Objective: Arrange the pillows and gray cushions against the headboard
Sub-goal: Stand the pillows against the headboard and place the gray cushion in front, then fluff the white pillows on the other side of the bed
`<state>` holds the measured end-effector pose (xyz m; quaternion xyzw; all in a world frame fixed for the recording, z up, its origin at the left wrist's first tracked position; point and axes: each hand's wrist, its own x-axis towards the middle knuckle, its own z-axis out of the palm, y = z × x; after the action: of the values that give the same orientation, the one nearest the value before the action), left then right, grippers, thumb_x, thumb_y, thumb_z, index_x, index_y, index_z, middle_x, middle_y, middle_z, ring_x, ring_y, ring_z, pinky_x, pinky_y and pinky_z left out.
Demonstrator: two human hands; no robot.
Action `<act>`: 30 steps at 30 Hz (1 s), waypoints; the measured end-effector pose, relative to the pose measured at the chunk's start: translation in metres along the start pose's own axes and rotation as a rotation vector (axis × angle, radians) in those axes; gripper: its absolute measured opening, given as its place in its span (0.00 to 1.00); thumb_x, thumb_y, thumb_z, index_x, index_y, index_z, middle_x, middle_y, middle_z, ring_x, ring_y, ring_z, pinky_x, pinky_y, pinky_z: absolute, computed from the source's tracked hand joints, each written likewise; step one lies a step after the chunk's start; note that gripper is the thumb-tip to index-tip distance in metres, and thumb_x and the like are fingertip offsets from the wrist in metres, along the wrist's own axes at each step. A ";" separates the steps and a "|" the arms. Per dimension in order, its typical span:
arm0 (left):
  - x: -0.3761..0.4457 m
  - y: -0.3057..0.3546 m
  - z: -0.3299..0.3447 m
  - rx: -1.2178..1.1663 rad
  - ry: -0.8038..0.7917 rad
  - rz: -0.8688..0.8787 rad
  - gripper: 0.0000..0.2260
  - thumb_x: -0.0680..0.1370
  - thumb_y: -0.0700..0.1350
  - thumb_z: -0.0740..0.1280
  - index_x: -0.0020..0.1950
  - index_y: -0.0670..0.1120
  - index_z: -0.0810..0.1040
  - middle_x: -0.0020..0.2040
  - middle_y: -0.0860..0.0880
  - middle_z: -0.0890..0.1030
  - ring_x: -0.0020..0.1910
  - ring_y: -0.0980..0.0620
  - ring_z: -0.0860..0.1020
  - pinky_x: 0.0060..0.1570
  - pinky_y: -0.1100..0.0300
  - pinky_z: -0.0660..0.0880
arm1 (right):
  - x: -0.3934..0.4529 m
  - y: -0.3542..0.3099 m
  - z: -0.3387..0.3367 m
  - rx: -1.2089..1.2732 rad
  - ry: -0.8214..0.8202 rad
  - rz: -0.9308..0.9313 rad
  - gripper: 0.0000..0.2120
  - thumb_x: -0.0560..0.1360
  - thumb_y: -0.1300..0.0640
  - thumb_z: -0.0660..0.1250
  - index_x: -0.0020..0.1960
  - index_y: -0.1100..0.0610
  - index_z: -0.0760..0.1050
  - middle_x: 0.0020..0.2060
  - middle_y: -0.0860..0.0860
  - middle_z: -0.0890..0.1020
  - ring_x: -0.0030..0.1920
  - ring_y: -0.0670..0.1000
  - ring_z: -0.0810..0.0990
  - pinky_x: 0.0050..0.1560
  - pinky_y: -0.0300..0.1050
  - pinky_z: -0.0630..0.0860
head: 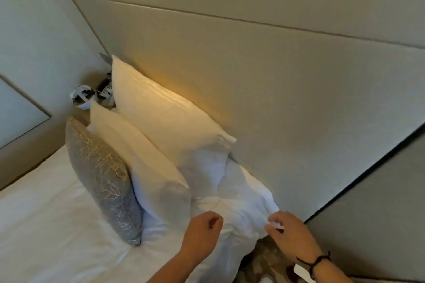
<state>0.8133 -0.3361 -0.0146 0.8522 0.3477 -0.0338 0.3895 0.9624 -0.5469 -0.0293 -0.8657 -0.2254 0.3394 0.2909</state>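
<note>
Two plump white pillows [170,122] are being propped upright against the headboard [264,76], a gray cushion [103,179] fronting them; a crumpled white pillow [241,202] is being pinched by the left hand [202,230] and right hand [287,230].

Three white pillows are showing: one [161,112] leaning on the headboard [276,87] at centre frame, a second [142,158] standing in front of it, and a third, crumpled one [241,197] lying at lower right. One gray cushion [101,179] with a gold pattern is standing at lower left. Two hands, the left hand [203,230] and the right hand [287,232], are showing at the bottom edge, on one bed [46,225].
</note>
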 end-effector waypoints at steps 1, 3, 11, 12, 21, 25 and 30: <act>0.004 0.008 0.008 0.048 -0.051 0.037 0.09 0.77 0.51 0.64 0.39 0.55 0.80 0.37 0.59 0.82 0.39 0.62 0.79 0.43 0.68 0.74 | -0.013 0.017 -0.003 0.010 0.046 0.046 0.05 0.76 0.42 0.66 0.50 0.40 0.73 0.49 0.38 0.75 0.47 0.41 0.76 0.48 0.33 0.69; 0.012 0.026 0.026 0.119 -0.136 0.107 0.10 0.79 0.48 0.63 0.41 0.50 0.81 0.38 0.55 0.83 0.40 0.58 0.80 0.45 0.67 0.74 | -0.041 0.048 -0.009 0.049 0.158 0.145 0.05 0.76 0.43 0.66 0.51 0.40 0.74 0.50 0.40 0.77 0.47 0.41 0.76 0.47 0.33 0.69; 0.002 0.118 0.121 0.236 -0.567 0.473 0.09 0.81 0.49 0.63 0.43 0.56 0.80 0.41 0.57 0.83 0.42 0.57 0.80 0.44 0.67 0.73 | -0.206 0.126 0.005 0.360 0.587 0.615 0.04 0.76 0.44 0.65 0.48 0.43 0.75 0.38 0.39 0.79 0.40 0.39 0.76 0.37 0.33 0.69; -0.007 0.126 0.134 0.239 -0.616 0.530 0.10 0.80 0.49 0.63 0.41 0.56 0.80 0.39 0.57 0.82 0.41 0.57 0.80 0.42 0.67 0.73 | -0.232 0.128 0.015 0.402 0.641 0.676 0.03 0.77 0.44 0.65 0.46 0.42 0.75 0.37 0.40 0.79 0.39 0.38 0.76 0.36 0.32 0.68; -0.132 0.105 0.226 0.312 -1.114 0.807 0.10 0.79 0.51 0.65 0.39 0.54 0.82 0.37 0.62 0.83 0.38 0.63 0.81 0.38 0.63 0.73 | -0.411 0.083 0.181 0.871 1.002 1.173 0.07 0.75 0.44 0.67 0.44 0.46 0.79 0.38 0.47 0.84 0.39 0.47 0.82 0.40 0.43 0.78; -0.200 0.085 0.243 0.390 -1.237 0.897 0.11 0.79 0.52 0.65 0.38 0.54 0.81 0.36 0.59 0.83 0.38 0.60 0.81 0.39 0.61 0.75 | -0.467 0.070 0.231 0.951 1.248 1.308 0.05 0.75 0.48 0.69 0.43 0.49 0.79 0.37 0.49 0.83 0.38 0.50 0.82 0.42 0.47 0.79; -0.296 0.091 0.268 0.459 -1.323 1.054 0.11 0.80 0.53 0.65 0.40 0.54 0.82 0.36 0.56 0.83 0.38 0.60 0.80 0.40 0.60 0.76 | -0.551 0.070 0.284 0.999 1.495 1.458 0.06 0.74 0.49 0.70 0.43 0.51 0.80 0.36 0.49 0.83 0.38 0.50 0.82 0.39 0.46 0.78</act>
<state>0.7030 -0.7298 -0.0452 0.7648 -0.4039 -0.4061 0.2951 0.4039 -0.8224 0.0056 -0.5635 0.7150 -0.1187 0.3964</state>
